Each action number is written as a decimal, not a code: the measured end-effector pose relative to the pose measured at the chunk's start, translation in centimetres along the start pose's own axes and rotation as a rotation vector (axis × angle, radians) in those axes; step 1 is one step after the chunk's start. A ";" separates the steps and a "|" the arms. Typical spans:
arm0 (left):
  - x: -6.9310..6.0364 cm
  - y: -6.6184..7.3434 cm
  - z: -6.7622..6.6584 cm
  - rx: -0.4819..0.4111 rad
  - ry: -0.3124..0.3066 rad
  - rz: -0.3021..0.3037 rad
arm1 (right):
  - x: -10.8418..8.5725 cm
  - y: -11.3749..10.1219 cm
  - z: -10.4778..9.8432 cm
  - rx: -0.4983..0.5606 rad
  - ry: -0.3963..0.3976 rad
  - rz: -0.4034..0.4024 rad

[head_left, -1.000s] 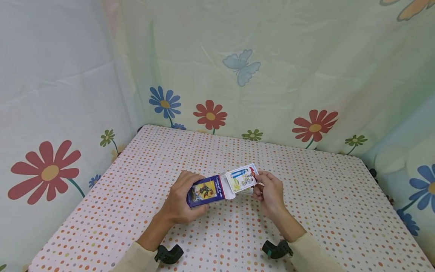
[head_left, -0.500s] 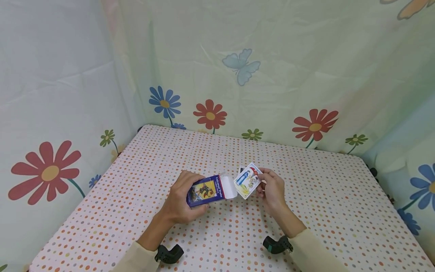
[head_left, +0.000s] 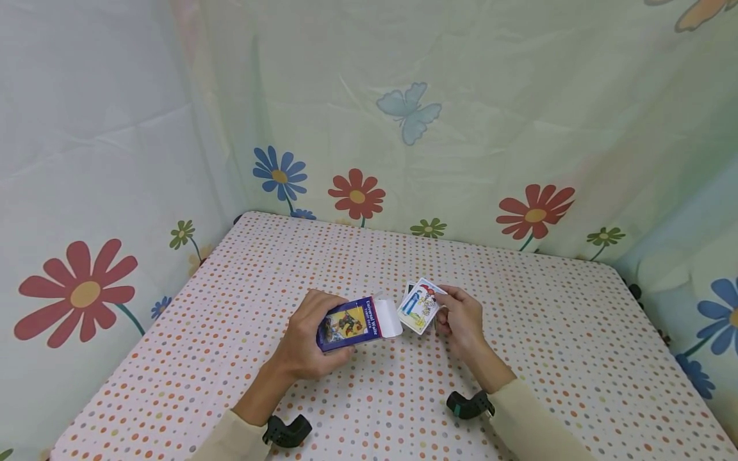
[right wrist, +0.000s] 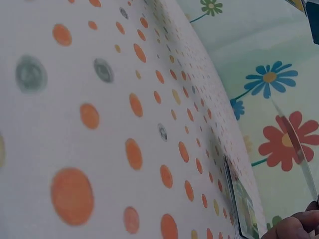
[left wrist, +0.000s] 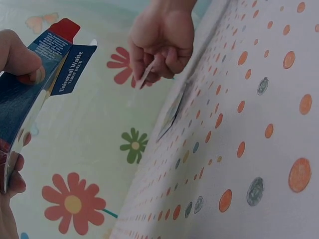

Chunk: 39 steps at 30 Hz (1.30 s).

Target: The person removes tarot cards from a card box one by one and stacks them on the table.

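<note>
In the head view my left hand [head_left: 305,336] grips a purple-blue tarot card box [head_left: 346,323] labelled "Universal Waite". Its end flap [head_left: 391,317] hangs open toward the right, showing white. Right of the flap, my right hand [head_left: 463,320] pinches a tarot card [head_left: 419,307] by its right edge, picture side up. In the right wrist view this card [right wrist: 298,144] looks thin and stands edge-on, above the table. Beneath it, a card or small stack [right wrist: 241,201] lies on the tabletop. The held card mostly hides that lower card [head_left: 410,287] in the head view.
A dotted cloth covers the table [head_left: 230,358]. Behind and beside it hangs a curtain [head_left: 473,128] printed with flowers and butterflies. Each wrist wears a black camera mount, such as the left one [head_left: 287,431].
My right hand has drawn the card away from the box's mouth to the right and turned it. A card on the table now shows behind it. The left hand and box stay put.
</note>
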State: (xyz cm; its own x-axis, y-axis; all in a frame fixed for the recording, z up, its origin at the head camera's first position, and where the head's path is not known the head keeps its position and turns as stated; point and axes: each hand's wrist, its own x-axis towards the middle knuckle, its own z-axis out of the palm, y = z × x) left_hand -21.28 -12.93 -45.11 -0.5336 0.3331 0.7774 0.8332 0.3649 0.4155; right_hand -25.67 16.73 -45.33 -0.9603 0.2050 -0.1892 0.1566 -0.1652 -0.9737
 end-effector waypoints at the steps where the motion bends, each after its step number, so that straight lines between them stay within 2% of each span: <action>1: 0.0 0.0 0.0 0.000 -0.001 0.000 | 0.2 0.1 -0.1 -0.005 0.004 0.007; 12: -0.1 0.0 -0.1 0.003 -0.006 -0.009 | 2.2 0.5 -0.7 -0.102 -0.055 0.039; 21: -0.2 0.0 -0.1 0.007 -0.015 -0.017 | 3.5 0.6 -1.1 -0.218 -0.089 0.033; 26: -0.1 0.0 -0.1 0.007 -0.012 -0.016 | 4.1 0.6 -1.3 -0.275 -0.111 0.003; 33: -0.1 0.0 -0.1 0.004 -0.004 -0.005 | 5.0 0.6 -0.7 -0.445 -0.033 -0.013; 39: -0.1 0.0 0.0 -0.003 -0.017 -0.016 | 5.6 0.5 -0.7 -0.573 -0.003 -0.045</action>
State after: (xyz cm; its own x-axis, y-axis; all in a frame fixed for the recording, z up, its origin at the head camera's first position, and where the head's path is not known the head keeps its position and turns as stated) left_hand -21.23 -12.98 -45.16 -0.5495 0.3417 0.7624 0.8248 0.3674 0.4298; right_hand -30.77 18.48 -47.00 -0.9694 0.1967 -0.1466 0.2149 0.3928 -0.8942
